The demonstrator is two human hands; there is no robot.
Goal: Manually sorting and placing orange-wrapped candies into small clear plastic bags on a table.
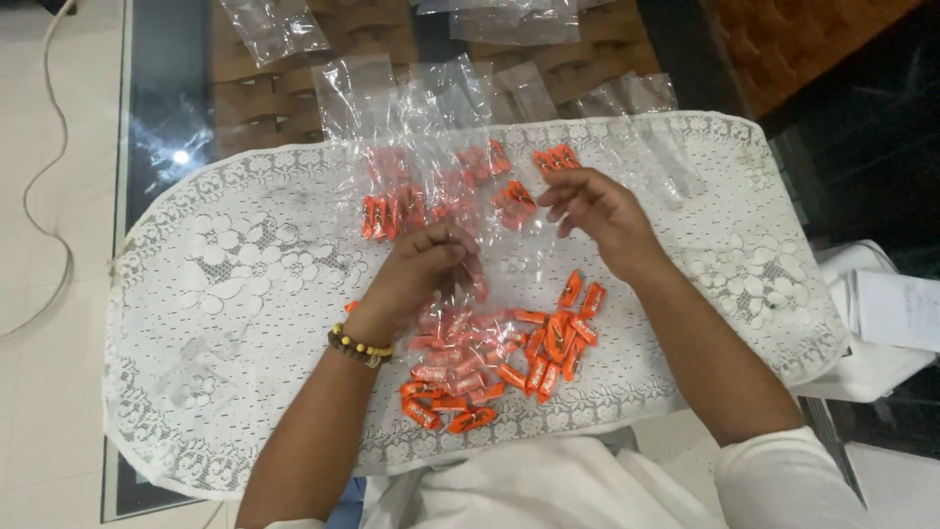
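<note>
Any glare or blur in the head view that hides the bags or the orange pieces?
Head view: a bright lamp reflection sits on the glass tabletop; the clear bags shine and partly veil the orange pieces; both hands are slightly motion-blurred.

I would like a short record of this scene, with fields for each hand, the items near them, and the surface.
left hand: pinches a clear plastic bag, fingers closed on it
right hand: raised above the cloth, fingers curled; whether it holds anything cannot be told
loose items: pile of small orange packets between the forearms
filled bags: clear, with orange packets inside, beyond the hands
surface: white lace cloth on a glass table
</note>
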